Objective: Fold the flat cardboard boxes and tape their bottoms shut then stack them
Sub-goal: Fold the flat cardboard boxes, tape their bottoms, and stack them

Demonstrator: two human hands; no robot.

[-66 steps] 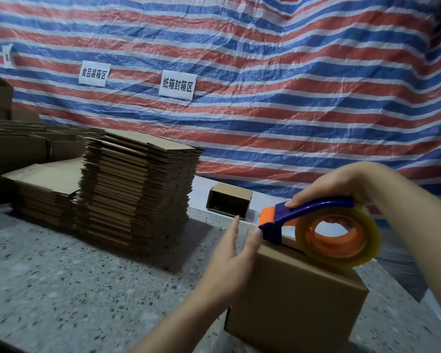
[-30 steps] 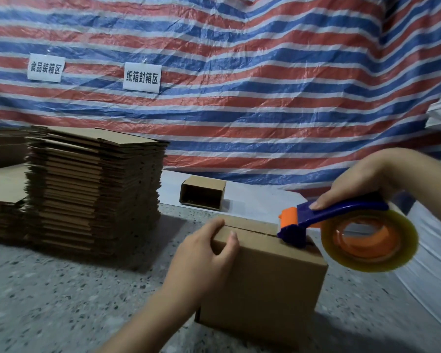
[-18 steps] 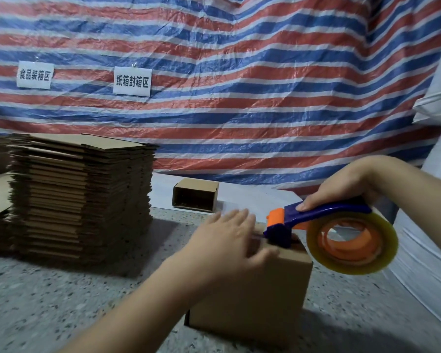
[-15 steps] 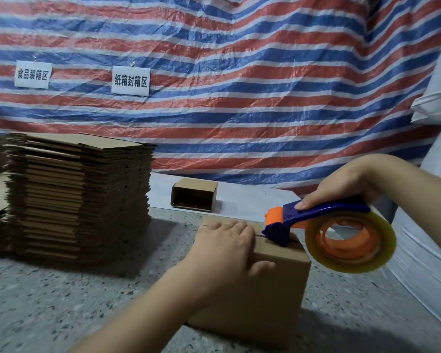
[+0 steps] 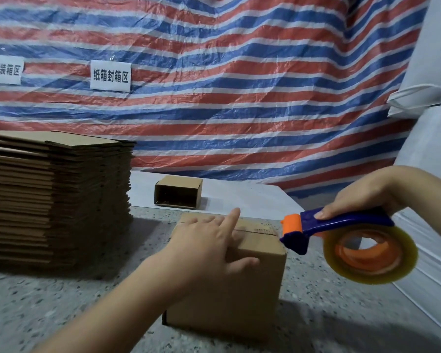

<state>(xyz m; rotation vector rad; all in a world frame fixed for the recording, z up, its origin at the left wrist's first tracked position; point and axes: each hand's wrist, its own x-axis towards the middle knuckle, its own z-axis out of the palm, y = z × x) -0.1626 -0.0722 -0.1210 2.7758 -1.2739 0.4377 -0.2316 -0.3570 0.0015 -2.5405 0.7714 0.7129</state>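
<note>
A single wide-angle view comes from the person's head, facing forward and slightly down across the speckled worktop (image 5: 61, 307) toward the striped tarp (image 5: 239, 98) hung behind it. It sits close: both forearms reach in from the bottom and right edges, and the cardboard box (image 5: 239, 289) under the hands fills the lower centre. The stack of flat cardboard (image 5: 59, 200) stands at the left edge, farther off. The wide lens bends lines near the edges.

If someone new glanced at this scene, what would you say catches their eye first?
Probably the blue-and-orange tape dispenser in the right hand, poised at the right edge of the cardboard box that the left hand presses down. Then the striped tarp behind, and the tall stack of flat boxes at left.
</note>
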